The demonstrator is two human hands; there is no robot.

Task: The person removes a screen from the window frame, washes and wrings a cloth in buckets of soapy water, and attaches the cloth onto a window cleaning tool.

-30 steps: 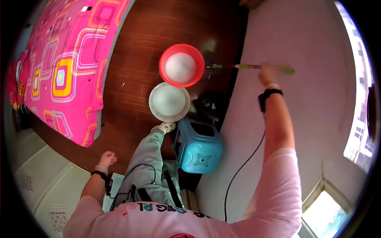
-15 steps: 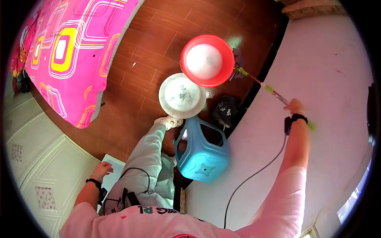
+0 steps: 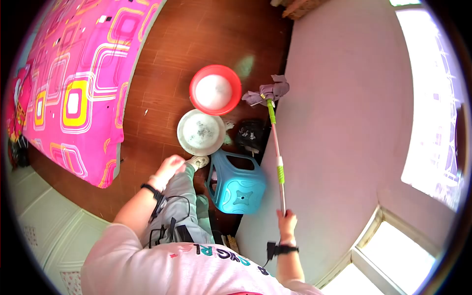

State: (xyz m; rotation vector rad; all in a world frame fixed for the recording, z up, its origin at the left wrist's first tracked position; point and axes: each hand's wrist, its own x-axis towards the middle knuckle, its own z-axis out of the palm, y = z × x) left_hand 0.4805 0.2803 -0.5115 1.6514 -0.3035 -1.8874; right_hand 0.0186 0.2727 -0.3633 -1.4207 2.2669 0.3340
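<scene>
My right hand [image 3: 286, 223] is closed around the pole of a mop [image 3: 277, 147], near its lower end in the view. The pole has pink and green sections and runs up along the wall. At its far end the mauve cloth head [image 3: 268, 93] is lifted beside the wall. My left hand [image 3: 169, 169] hangs over my leg, slightly blurred, with loosely bent fingers and nothing visible in it. Ahead of it stand a pale basin [image 3: 184, 147] of foamy water and a red basin [image 3: 235, 78], also filled with white foam.
A blue plastic stool [image 3: 239, 189] stands right of my leg. Beside the pale basin lies a black plastic bag [image 3: 250, 135]. A bed with a pink patterned cover [image 3: 98, 64] is at the left, the pale wall [image 3: 334, 123] at the right.
The mop head has come out from behind the red basin to the wall side. My right hand has drawn back and down with the pole. My left hand has moved forward over my leg.
</scene>
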